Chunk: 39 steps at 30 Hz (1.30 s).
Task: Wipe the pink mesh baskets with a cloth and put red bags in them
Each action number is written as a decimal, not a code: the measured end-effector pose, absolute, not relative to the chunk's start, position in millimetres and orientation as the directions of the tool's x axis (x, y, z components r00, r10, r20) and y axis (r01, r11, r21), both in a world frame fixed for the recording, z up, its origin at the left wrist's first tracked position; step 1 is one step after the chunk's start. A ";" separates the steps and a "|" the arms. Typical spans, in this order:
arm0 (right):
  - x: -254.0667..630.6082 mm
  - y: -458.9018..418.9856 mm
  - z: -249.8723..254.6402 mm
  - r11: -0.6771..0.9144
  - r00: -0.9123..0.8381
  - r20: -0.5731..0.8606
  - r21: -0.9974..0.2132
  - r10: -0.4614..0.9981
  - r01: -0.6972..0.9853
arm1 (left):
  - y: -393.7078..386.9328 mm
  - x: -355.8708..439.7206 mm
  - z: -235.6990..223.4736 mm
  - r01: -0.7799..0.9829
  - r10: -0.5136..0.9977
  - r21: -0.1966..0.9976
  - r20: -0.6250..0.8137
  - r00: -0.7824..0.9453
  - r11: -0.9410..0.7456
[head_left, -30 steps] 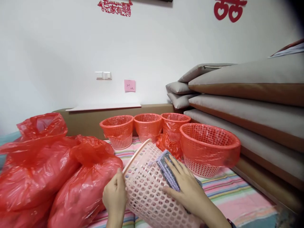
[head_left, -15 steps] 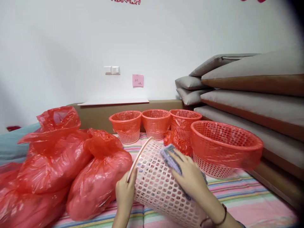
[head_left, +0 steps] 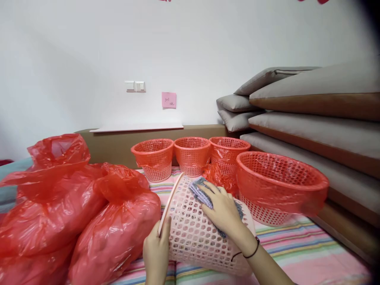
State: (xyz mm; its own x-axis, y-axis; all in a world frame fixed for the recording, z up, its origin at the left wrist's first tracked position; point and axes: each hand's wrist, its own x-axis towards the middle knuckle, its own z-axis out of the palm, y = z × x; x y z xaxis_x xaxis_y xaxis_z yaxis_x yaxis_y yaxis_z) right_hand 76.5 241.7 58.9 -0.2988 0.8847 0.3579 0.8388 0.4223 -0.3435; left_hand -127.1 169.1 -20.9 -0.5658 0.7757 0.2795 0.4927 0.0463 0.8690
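Note:
A pink mesh basket (head_left: 197, 237) lies on its side on the striped bedsheet (head_left: 303, 249), its rim turned to the left. My left hand (head_left: 156, 250) grips that rim from below, fingers closed on it. My right hand (head_left: 223, 211) lies on top of the basket's wall and presses a grey-purple cloth (head_left: 201, 190) flat against it, fingers stretched over the cloth.
Several pink baskets lined with red bags stand behind: three small ones (head_left: 192, 155) in a row and a large one (head_left: 280, 184) at the right. Full red plastic bags (head_left: 74, 209) fill the left. Stacked grey cushions (head_left: 314, 118) rise at the right.
My right hand has slid the cloth along the basket wall, back toward me and slightly left. The basket has tipped a little. The camera view has dropped and shifted.

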 end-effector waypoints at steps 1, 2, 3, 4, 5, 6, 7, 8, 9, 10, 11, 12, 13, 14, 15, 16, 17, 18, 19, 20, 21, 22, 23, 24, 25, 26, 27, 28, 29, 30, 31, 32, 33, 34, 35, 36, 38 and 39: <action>77.3 246.7 57.9 0.437 -0.309 0.368 -0.344 0.877 0.831 | 169.7 -126.4 -21.0 0.481 0.783 0.876 0.285 -0.552 0.021; 78.2 250.6 56.4 0.454 -0.320 0.380 -0.344 0.868 0.822 | 170.3 -126.0 -21.2 0.468 0.793 0.883 0.291 -0.535 -0.009; 79.2 253.5 54.2 0.467 -0.327 0.393 -0.346 0.860 0.813 | 170.9 -125.7 -21.3 0.453 0.803 0.891 0.297 -0.517 -0.038; 80.3 255.8 51.6 0.478 -0.331 0.403 -0.350 0.853 0.805 | 171.5 -125.6 -21.3 0.438 0.812 0.897 0.302 -0.499 -0.064; 81.5 257.6 48.8 0.487 -0.333 0.414 -0.356 0.847 0.798 | 172.0 -125.5 -21.0 0.423 0.822 0.902 0.305 -0.481 -0.087; 82.5 258.9 46.2 0.495 -0.333 0.425 -0.361 0.842 0.791 | 172.5 -125.6 -20.5 0.409 0.832 0.907 0.303 -0.465 -0.102; 83.3 259.7 44.0 0.497 -0.328 0.436 -0.365 0.838 0.787 | 172.8 -125.9 -19.9 0.397 0.842 0.911 0.298 -0.449 -0.111; 83.6 260.0 42.4 0.497 -0.319 0.448 -0.369 0.835 0.785 | 173.0 -126.4 -19.1 0.389 0.851 0.914 0.294 -0.435 -0.117; 83.6 259.6 41.7 0.498 -0.311 0.460 -0.371 0.832 0.783 | 173.1 -127.1 -18.3 0.385 0.857 0.915 0.291 -0.426 -0.120; 83.5 258.8 42.0 0.501 -0.305 0.471 -0.374 0.828 0.781 | 173.1 -128.0 -17.7 0.383 0.861 0.916 0.287 -0.420 -0.119; 83.5 257.6 43.1 0.501 -0.300 0.478 -0.378 0.826 0.778 | 173.0 -128.9 -17.3 0.380 0.863 0.918 0.282 -0.418 -0.116; 84.1 256.3 44.9 0.498 -0.293 0.480 -0.385 0.827 0.777 | 173.0 -129.7 -17.2 0.376 0.865 0.920 0.276 -0.418 -0.112; 85.7 255.1 47.0 0.487 -0.279 0.475 -0.398 0.834 0.778 | 172.9 -130.3 -17.4 0.372 0.868 0.922 0.269 -0.417 -0.107; 88.5 254.1 49.0 0.458 -0.252 0.461 -0.417 0.851 0.785 | 172.8 -130.7 -17.7 0.368 0.869 0.924 0.263 -0.419 -0.102; 92.9 253.5 50.5 0.412 -0.211 0.437 -0.439 0.874 0.799 | 172.6 -130.7 -18.1 0.368 0.867 0.925 0.260 -0.426 -0.097; 98.8 253.6 51.0 0.353 -0.161 0.405 -0.460 0.900 0.814 | 172.4 -130.4 -18.5 0.375 0.862 0.922 0.263 -0.432 -0.093; 106.3 254.3 50.2 0.294 -0.112 0.372 -0.479 0.921 0.827 | 172.1 -129.9 -18.6 0.388 0.856 0.917 0.272 -0.440 -0.093; 115.1 255.7 48.0 0.242 -0.067 0.346 -0.495 0.936 0.834 | 171.8 -129.2 -18.5 0.403 0.850 0.910 0.284 -0.443 -0.094; 124.7 258.0 44.5 0.207 -0.032 0.330 -0.511 0.943 0.834 | 171.4 -128.4 -18.1 0.417 0.846 0.904 0.295 -0.444 -0.097; 134.7 261.0 39.9 0.191 -0.008 0.327 -0.532 0.945 0.825 | 170.9 -127.5 -17.4 0.425 0.845 0.900 0.302 -0.441 -0.099; 144.7 264.7 34.6 0.191 0.010 0.334 -0.564 0.942 0.803 | 170.4 -126.7 -16.3 0.430 0.846 0.897 0.305 -0.436 -0.102; 154.2 268.8 29.0 0.201 0.027 0.344 -0.608 0.938 0.768 | 170.0 -126.0 -15.1 0.432 0.846 0.896 0.309 -0.434 -0.106; 162.9 273.1 23.6 0.219 0.038 0.350 -0.662 0.936 0.717 | 169.6 -125.5 -13.8 0.436 0.844 0.893 0.316 -0.433 -0.111; 170.4 277.4 18.7 0.238 0.043 0.347 -0.723 0.937 0.648 | 169.4 -125.1 -12.6 0.443 0.841 0.889 0.327 -0.431 -0.119; 176.8 281.3 14.2 0.252 0.046 0.335 -0.786 0.941 0.565 | 169.4 -125.0 -11.7 0.452 0.837 0.882 0.342 -0.427 -0.129; 182.0 284.8 10.2 0.258 0.052 0.317 -0.845 0.947 0.469 | 169.7 -125.1 -11.1 0.461 0.833 0.876 0.355 -0.424 -0.138; 186.1 287.8 6.3 0.253 0.063 0.295 -0.896 0.953 0.365 | 170.4 -125.4 -11.0 0.468 0.830 0.872 0.364 -0.422 -0.144; 189.3 290.3 2.2 0.236 0.086 0.266 -0.937 0.960 0.259 | 171.2 -125.9 -11.4 0.470 0.830 0.871 0.365 -0.422 -0.144; 191.8 292.5 -2.3 0.206 0.120 0.224 -0.967 0.967 0.149 | 172.2 -126.5 -12.2 0.464 0.832 0.875 0.357 -0.425 -0.139; 193.7 294.4 -7.5 0.169 0.156 0.174 -0.985 0.972 0.042 | 173.2 -127.0 -13.2 0.453 0.835 0.882 0.343 -0.431 -0.129; 195.3 296.1 -13.2 0.133 0.186 0.121 -0.990 0.975 -0.050 | 174.0 -127.3 -14.3 0.438 0.838 0.891 0.325 -0.439 -0.116; 196.8 297.6 -19.2 0.099 0.205 0.074 -0.988 0.976 -0.118 | 174.5 -127.5 -15.2 0.423 0.839 0.900 0.309 -0.447 -0.106; 198.2 298.7 -24.9 0.074 0.215 0.038 -0.984 0.976 -0.160 | 174.6 -127.5 -15.7 0.411 0.837 0.906 0.301 -0.457 -0.101; 199.6 299.2 -29.8 0.061 0.220 0.021 -0.982 0.975 -0.180 | 174.2 -127.4 -15.9 0.406 0.832 0.908 0.302 -0.466 -0.102; 201.0 299.0 -33.4 0.064 0.223 0.023 -0.982 0.974 -0.180 | 173.5 -127.3 -15.7 0.409 0.826 0.906 0.311 -0.470 -0.109; 202.4 297.8 -35.4 0.078 0.226 0.039 -0.982 0.973 -0.169 | 172.5 -127.2 -15.3 0.416 0.819 0.902 0.326 -0.473 -0.118; 205.0 292.4 -34.0 0.121 0.234 0.083 -0.981 0.969 -0.152 | 170.6 -127.5 -14.4 0.436 0.809 0.890 0.353 -0.471 -0.135; 206.2 288.5 -31.3 0.156 0.227 0.122 -0.978 0.966 -0.138 | 169.8 -128.0 -14.4 0.441 0.807 0.887 0.358 -0.470 -0.137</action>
State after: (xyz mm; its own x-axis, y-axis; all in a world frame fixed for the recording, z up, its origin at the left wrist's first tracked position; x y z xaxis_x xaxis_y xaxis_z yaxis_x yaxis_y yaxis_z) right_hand 206.2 288.5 -31.3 0.2268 0.9663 0.1221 -0.1377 0.1559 -0.9781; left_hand -128.0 169.8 -14.4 -0.4696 0.8070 0.3580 0.4408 -0.1370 0.8871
